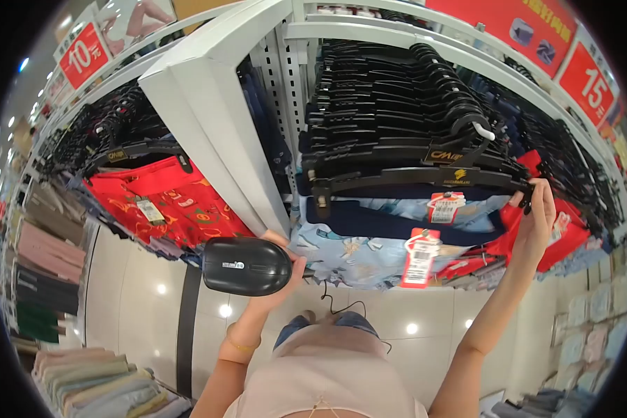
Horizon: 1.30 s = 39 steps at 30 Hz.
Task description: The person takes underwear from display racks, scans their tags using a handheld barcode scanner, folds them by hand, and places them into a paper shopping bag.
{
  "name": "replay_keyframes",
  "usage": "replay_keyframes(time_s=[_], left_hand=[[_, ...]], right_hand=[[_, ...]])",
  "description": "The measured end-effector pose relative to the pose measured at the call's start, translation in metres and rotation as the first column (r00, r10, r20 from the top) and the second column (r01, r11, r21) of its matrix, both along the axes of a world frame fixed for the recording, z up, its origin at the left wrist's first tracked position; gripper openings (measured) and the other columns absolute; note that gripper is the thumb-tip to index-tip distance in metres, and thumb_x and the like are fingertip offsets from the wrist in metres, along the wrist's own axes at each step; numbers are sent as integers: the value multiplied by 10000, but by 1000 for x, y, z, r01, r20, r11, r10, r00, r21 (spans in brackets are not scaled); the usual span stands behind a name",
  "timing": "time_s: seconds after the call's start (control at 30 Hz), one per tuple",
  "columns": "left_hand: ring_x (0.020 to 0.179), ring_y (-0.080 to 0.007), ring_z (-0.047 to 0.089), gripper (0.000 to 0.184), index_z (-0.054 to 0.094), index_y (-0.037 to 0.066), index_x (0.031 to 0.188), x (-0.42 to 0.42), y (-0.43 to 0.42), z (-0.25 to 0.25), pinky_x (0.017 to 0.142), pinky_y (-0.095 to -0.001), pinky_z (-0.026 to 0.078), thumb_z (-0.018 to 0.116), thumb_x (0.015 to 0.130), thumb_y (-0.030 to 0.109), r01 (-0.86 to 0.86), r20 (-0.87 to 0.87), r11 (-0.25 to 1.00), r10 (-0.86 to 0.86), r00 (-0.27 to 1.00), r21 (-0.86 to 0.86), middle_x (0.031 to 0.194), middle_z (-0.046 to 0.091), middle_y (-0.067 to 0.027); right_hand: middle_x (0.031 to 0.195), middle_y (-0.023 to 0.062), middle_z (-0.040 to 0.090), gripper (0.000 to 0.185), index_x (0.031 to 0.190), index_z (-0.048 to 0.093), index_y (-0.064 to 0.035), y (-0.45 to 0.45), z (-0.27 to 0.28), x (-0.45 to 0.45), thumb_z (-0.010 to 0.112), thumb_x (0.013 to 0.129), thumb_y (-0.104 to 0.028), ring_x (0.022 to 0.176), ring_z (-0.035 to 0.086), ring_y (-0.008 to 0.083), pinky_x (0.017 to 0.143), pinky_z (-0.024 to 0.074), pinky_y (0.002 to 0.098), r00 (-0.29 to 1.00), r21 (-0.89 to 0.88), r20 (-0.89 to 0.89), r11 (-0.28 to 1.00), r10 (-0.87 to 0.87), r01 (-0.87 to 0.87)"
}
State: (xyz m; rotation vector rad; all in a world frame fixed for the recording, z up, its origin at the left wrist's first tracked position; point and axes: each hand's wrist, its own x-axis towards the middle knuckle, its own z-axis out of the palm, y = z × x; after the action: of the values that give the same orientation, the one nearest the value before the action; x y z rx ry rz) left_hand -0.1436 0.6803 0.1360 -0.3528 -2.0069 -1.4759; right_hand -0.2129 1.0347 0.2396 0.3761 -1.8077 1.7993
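My left hand (275, 296) is wrapped round a black barcode scanner (247, 267), its rounded top facing the camera. My right hand (540, 212) pinches the right end of a black hanger (418, 178) at the front of a packed row. From that hanger hang light blue patterned underpants with a navy waistband (397, 221). A red-edged price tag (420, 258) with a barcode dangles in front of them, and another barcode tag (444, 207) sits higher up. The scanner is left of these tags, apart from them.
A white rack post (209, 97) stands between two hanging rows. Red patterned underpants (171, 198) hang on the left; more red garments (568, 233) hang on the right. A black cord (338, 306) dangles before my legs. Folded clothes (94, 383) lie at lower left.
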Motion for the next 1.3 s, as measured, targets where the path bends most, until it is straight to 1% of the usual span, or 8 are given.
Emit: replay_keyframes(time_s=[0.07,0.1,0.17,0.23,0.3,0.5,0.87,1.3], left_hand=[[652,-137,443,158,522,43,665,2,-15,2,596,-262,365,656,657,-39,154,3,982,-155,988,105,711,462,-53],[657,-130,450,159,522,40,676,2,-22,1,599,-257,366,656,660,-43,228,0,961,-231,973,158,712,466,-52],[660,-113,462,166,516,37,683,2,-33,-2,591,-249,366,662,660,-39,369,45,884,-397,917,289,720,479,-45],[649,-96,466,175,512,36,686,4,-38,-3,578,-240,363,670,658,-35,464,85,808,-524,847,363,724,488,-35],[623,-80,463,185,508,39,683,6,-39,5,558,-230,357,677,654,-30,537,127,758,-614,779,371,724,495,-22],[611,-64,440,203,501,51,702,-2,-45,-2,561,-218,363,690,659,-10,550,84,758,-611,787,352,700,485,1],[689,-89,431,252,489,71,732,-6,-47,-14,634,-233,345,687,635,-52,479,122,640,-665,736,600,738,461,3],[803,-165,434,296,370,102,716,29,-50,-21,782,-283,325,651,623,80,529,62,613,-685,726,586,784,416,-33]], right_hand=[[737,64,561,186,886,519,4,1,5,12,478,889,-177,725,512,134,719,384,251,999,39,30,999,-39,38],[773,70,562,168,890,521,5,-7,7,21,502,875,-161,768,513,146,752,381,264,940,214,-109,916,-324,340],[844,81,564,147,899,525,5,-32,11,39,550,846,-130,854,516,171,818,376,289,569,380,-476,427,-670,821],[960,106,541,173,911,533,-8,-97,26,69,620,765,-37,924,502,205,839,368,312,355,202,-596,294,-720,934],[961,86,556,234,915,547,-31,-150,25,89,599,695,29,905,513,201,814,363,316,634,385,-627,527,-453,758],[606,47,511,145,815,551,-57,-213,35,64,613,761,-177,634,486,248,705,369,322,962,862,-273,445,5,242],[543,44,452,196,708,503,-57,-220,29,43,644,715,-193,574,483,235,675,363,329,872,753,-489,509,8,417],[749,117,594,230,784,535,-24,-205,22,33,687,647,-130,684,575,276,609,441,332,897,628,-378,776,230,65]])
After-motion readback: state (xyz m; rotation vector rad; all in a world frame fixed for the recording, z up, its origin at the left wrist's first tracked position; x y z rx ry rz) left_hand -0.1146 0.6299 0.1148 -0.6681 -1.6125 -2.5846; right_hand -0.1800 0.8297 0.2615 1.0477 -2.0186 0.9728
